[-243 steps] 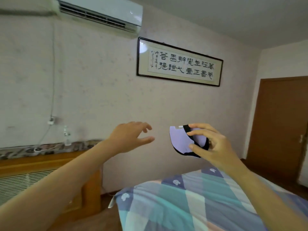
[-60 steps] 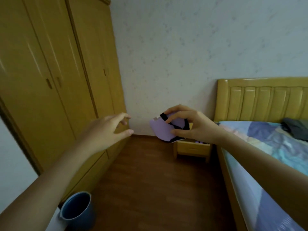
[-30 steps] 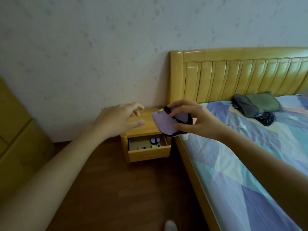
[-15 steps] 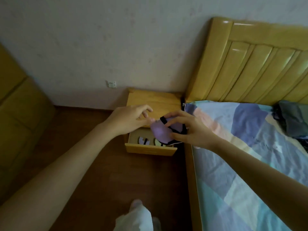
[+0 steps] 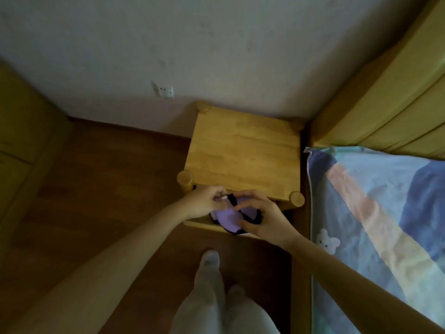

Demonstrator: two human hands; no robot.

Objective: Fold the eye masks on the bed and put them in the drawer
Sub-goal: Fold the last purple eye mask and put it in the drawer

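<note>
Here the person stands over the nightstand [image 5: 243, 155], which sits in the corner between the wall and the bed [image 5: 375, 213], and both hands meet just in front of its top, above the pulled-out drawer [image 5: 199, 224]. The folded mask [image 5: 230, 219], lilac with a black strap, is held low over the drawer's opening, most likely so it can be laid in flat without springing open. The right hand [image 5: 261, 221] grips it from the bed side of the nightstand, thumb and fingers curled round the fold and the strap, which seems to be what keeps the fold together. The left hand [image 5: 204, 202] comes in from the far side, away from the bed, its fingertips pinching the mask's upper edge near the strap, apparently to steady or guide it. Both forearms reach forward and down toward the nightstand's front edge, wrists bent so the palms face each other. The drawer's inside is almost wholly hidden by the hands and mask, so I cannot tell what already lies in it. I'd judge the mask is on the point of being set down, not yet released.
</note>
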